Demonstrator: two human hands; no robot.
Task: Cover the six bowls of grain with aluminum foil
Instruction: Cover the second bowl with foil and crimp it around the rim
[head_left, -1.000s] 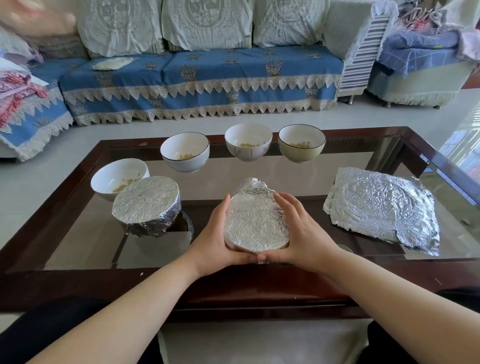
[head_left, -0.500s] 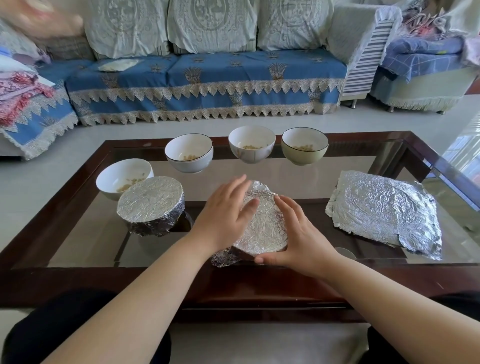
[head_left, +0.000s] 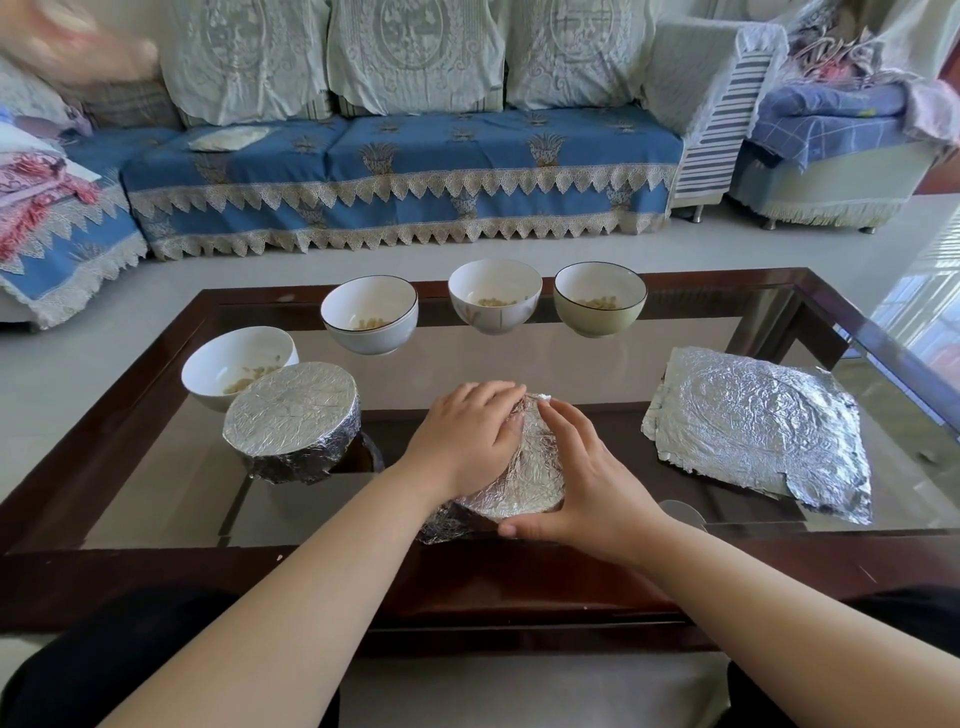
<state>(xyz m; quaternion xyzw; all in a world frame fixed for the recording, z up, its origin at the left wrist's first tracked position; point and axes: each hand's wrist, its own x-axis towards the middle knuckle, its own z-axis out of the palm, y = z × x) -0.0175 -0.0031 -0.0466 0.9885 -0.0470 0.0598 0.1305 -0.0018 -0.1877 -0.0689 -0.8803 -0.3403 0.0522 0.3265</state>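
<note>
Head view: your left hand (head_left: 467, 441) presses flat and your right hand (head_left: 587, 483) cups the second bowl (head_left: 524, 483), moulding foil; next, crimp its far edge under.

Blue-covered sofa (head_left: 405, 171); perhaps clothes (head_left: 852, 47)

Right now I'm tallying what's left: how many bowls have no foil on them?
4. One white bowl at the left behind the finished foil-covered bowl; three along the far edge: white, white, green. None looks hidden.
</note>
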